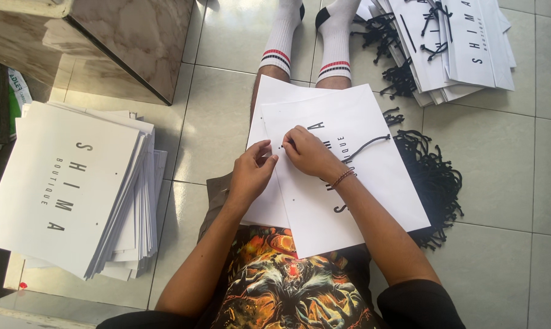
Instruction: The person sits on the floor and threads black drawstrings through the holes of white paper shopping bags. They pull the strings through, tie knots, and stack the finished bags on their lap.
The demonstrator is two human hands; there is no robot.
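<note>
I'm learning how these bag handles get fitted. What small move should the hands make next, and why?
Probably push the cord tip through the small punched hole at the fingertips. The right hand pinches the cord right at that hole, and the left hand grips the flat white bag edge beside it; the cord's other end lies loose.

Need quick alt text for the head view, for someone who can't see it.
Seated on a tiled floor, a person holds a flat white paper bag on their lap, left hand and right hand pinching at a hole near its top edge, a black cord trailing from it.
</note>
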